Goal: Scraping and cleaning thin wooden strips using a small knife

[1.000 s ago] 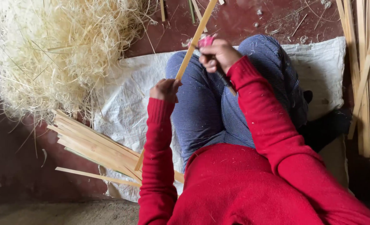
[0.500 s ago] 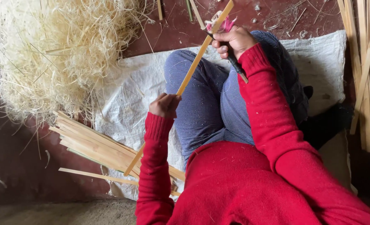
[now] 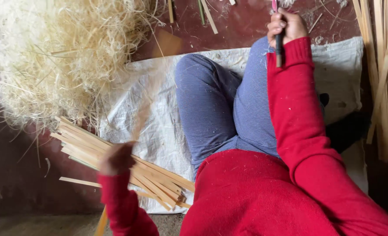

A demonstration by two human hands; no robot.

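Seated on a white woven sack [image 3: 159, 118] spread over the dark red floor [image 3: 246, 22], legs in blue striped trousers [image 3: 211, 109], arms in red sleeves.

Right hand [image 3: 286, 26] up near the top edge, past the knee. Grip shut tight around a dark-handled knife [image 3: 279, 48], handle pointing back toward the sleeve, a bit of pink showing above the fist. Blade not clear to see.

Left hand [image 3: 117, 158] low on the left side, blurred. Grip looks curled around a thin bamboo strip [image 3: 143, 113], also blurred, running up from the hand over the sack and down past the wrist toward the bottom edge. Hard to tell how tight the fingers close.

Just under and beside the left hand, a pile of flat bamboo strips [image 3: 159, 179] lying partly on the floor and partly on the sack's edge. One loose strip [image 3: 78, 180] a little apart from the pile, on the floor.

Big fluffy heap of pale bamboo shavings [image 3: 58, 57] at the upper left, touching the sack's corner.

More long bamboo strips [image 3: 386, 78] along the right edge, well apart from both hands. A few short bits of bamboo [image 3: 209, 15] on the floor at the top.
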